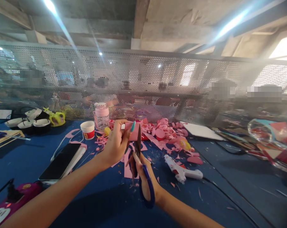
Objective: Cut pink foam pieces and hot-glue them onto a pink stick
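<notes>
Between the thumb and fingers of my left hand is a piece of pink paper, held up above the table. My right hand grips scissors with dark blue handles, their blades pointing up at the right edge of the paper. Whether the blades are fully closed is hard to make out. Below the hands lies a pink sheet with cut-outs, partly hidden. Behind them spreads a heap of pink paper scraps.
A white glue gun with a black cord lies to the right. At left are a phone, a paper cup, a pink-lidded bottle and a purple power strip. A perforated metal panel stands behind the blue table.
</notes>
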`<state>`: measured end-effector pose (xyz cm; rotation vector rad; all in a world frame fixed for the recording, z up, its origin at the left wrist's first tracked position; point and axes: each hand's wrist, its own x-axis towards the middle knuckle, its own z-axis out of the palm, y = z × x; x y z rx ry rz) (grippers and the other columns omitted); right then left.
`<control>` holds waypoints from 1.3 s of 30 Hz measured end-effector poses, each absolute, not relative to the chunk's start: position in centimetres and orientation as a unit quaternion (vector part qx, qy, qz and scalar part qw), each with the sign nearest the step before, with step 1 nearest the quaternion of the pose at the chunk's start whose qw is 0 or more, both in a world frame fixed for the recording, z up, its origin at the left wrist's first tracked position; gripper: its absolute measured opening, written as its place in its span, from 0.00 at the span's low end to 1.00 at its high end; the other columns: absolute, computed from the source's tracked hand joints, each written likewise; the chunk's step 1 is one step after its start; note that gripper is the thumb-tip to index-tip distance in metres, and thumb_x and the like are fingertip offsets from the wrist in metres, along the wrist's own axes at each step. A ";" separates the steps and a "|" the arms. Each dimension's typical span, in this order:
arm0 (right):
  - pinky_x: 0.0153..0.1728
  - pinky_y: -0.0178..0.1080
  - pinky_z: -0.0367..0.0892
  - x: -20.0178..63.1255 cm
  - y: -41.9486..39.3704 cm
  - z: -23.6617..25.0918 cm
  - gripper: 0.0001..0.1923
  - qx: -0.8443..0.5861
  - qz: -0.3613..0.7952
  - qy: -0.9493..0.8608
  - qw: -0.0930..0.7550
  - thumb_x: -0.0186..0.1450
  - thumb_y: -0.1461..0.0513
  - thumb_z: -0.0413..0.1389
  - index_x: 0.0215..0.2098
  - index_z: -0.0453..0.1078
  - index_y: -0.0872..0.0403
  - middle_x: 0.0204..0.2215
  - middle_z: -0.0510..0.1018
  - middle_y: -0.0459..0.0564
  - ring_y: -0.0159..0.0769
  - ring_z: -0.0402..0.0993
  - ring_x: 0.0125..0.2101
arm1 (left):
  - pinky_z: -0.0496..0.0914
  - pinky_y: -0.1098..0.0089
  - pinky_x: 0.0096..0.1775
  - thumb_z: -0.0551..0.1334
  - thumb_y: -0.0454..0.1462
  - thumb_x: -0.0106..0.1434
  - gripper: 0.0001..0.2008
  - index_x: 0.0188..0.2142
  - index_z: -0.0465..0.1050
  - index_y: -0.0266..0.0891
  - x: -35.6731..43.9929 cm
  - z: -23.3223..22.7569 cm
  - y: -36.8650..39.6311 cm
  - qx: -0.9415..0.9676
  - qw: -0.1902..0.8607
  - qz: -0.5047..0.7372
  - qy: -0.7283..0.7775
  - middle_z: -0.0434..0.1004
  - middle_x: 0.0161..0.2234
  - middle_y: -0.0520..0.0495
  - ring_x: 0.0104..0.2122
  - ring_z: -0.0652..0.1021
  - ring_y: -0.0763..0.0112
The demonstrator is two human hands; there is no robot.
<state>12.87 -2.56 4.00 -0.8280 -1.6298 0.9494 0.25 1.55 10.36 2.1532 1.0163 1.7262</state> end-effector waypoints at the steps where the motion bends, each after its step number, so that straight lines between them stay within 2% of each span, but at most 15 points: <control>1: 0.19 0.33 0.55 12.9 -2.5 4.0 0.23 -0.344 0.396 -0.679 0.513 0.61 0.45 0.41 0.39 0.62 0.54 0.21 0.62 0.44 0.29 0.56 0.20 | 0.60 0.74 0.21 0.51 0.33 0.61 0.07 0.40 0.55 0.39 0.3 10.3 1.5 0.729 0.099 0.584 0.344 0.61 0.17 0.58 0.16 0.64 0.77; 8: 0.17 0.31 0.52 12.7 -2.3 4.0 0.23 -0.344 0.423 -0.661 0.516 0.62 0.45 0.39 0.37 0.60 0.55 0.19 0.57 0.40 0.25 0.52 0.17 | 0.60 0.73 0.23 0.50 0.34 0.62 0.07 0.41 0.55 0.39 0.2 10.2 1.7 0.727 0.109 0.584 0.346 0.60 0.18 0.57 0.18 0.66 0.76; 15: 0.18 0.32 0.53 12.9 -2.5 4.3 0.22 -0.351 0.377 -0.690 0.509 0.62 0.46 0.40 0.35 0.60 0.55 0.21 0.60 0.42 0.26 0.52 0.18 | 0.60 0.73 0.23 0.51 0.32 0.61 0.09 0.42 0.54 0.37 0.2 10.2 1.7 0.729 0.051 0.573 0.370 0.62 0.19 0.56 0.18 0.66 0.76; 21: 0.13 0.30 0.49 12.6 -2.8 5.6 0.21 -0.344 0.482 -0.634 0.496 0.60 0.44 0.42 0.30 0.56 0.53 0.15 0.53 0.38 0.24 0.49 0.14 | 0.59 0.73 0.22 0.50 0.32 0.61 0.09 0.42 0.53 0.38 0.0 10.4 1.7 0.740 0.025 0.574 0.350 0.61 0.17 0.58 0.16 0.66 0.76; 26: 0.13 0.29 0.50 12.9 -2.8 6.3 0.22 -0.340 0.480 -0.640 0.494 0.60 0.44 0.42 0.29 0.57 0.54 0.15 0.55 0.38 0.24 0.51 0.14 | 0.59 0.73 0.23 0.50 0.31 0.60 0.10 0.42 0.53 0.38 -0.1 10.3 1.8 0.744 -0.004 0.573 0.345 0.60 0.18 0.57 0.18 0.66 0.76; 29: 0.14 0.30 0.51 13.1 -2.6 6.4 0.21 -0.350 0.457 -0.655 0.490 0.60 0.45 0.42 0.28 0.57 0.54 0.14 0.57 0.38 0.24 0.52 0.14 | 0.59 0.73 0.22 0.50 0.32 0.61 0.09 0.42 0.53 0.38 0.0 10.2 1.8 0.739 0.021 0.580 0.343 0.61 0.20 0.56 0.18 0.66 0.77; 34: 0.16 0.31 0.53 13.3 -2.2 5.6 0.21 -0.353 0.408 -0.684 0.491 0.61 0.45 0.41 0.30 0.58 0.55 0.15 0.57 0.38 0.24 0.53 0.14 | 0.60 0.72 0.23 0.50 0.35 0.62 0.08 0.42 0.53 0.38 0.1 10.2 1.8 0.723 0.101 0.580 0.361 0.58 0.18 0.58 0.17 0.65 0.76; 39: 0.16 0.30 0.53 13.3 -2.0 4.9 0.19 -0.370 0.375 -0.686 0.502 0.63 0.48 0.40 0.27 0.56 0.54 0.16 0.57 0.38 0.24 0.52 0.15 | 0.62 0.71 0.27 0.50 0.38 0.63 0.06 0.39 0.55 0.39 0.4 10.1 1.8 0.707 0.130 0.589 0.368 0.64 0.23 0.53 0.22 0.68 0.74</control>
